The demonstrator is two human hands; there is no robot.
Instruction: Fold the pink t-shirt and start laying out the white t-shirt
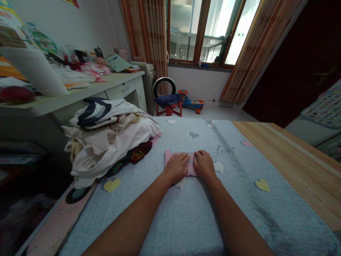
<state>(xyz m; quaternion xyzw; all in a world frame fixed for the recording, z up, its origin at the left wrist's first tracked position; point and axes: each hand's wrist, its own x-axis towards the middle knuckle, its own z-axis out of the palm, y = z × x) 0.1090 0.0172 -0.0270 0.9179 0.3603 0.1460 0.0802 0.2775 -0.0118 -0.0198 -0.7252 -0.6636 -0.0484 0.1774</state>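
Note:
A small folded pink cloth (191, 170) lies on the light blue quilted bedspread (186, 209). My left hand (177, 165) rests on top of its left part, palm down, with the fingers stretched toward the cloth's middle. At the right end of the cloth, my right hand (204, 164) has its fingers curled over the edge. Part of the cloth is hidden under both hands. The kind of garment, if it is one, cannot be made out.
To the left is a heap of clothes (114, 135), mostly white. Beyond it stands a cluttered desk (125, 80). A red stool (169, 110) and a toy ride-on car (190, 102) are past the bed's far end. Bare wooden board (287, 153) runs along the right.

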